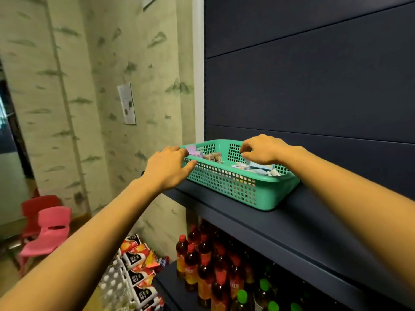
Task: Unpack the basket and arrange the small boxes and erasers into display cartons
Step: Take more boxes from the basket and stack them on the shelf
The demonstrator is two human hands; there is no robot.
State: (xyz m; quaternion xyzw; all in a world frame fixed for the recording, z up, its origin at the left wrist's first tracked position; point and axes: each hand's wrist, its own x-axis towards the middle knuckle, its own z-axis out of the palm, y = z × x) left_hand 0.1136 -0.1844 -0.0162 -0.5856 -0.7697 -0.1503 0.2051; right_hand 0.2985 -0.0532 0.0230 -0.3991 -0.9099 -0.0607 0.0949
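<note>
A green mesh basket (226,182) stands on a dark blue shelf (298,223), near the shelf's left end. Inside it lie several small boxes: a purple one (192,151), a brown one (213,157) and pale blue and white ones (258,168). My left hand (167,168) holds the basket's left corner, with the fingers over the rim and the thumb on the front wall. My right hand (262,150) sits on the far right rim with its fingers curled over it, just above the pale blue boxes. No display carton is in view.
Red-capped drink bottles (202,261) and green-capped ones (242,297) fill the shelf below. Snack bags (139,261) hang at the lower left. Two pink plastic chairs (48,230) stand by the bamboo-patterned wall. The dark back panel (314,86) rises behind the basket.
</note>
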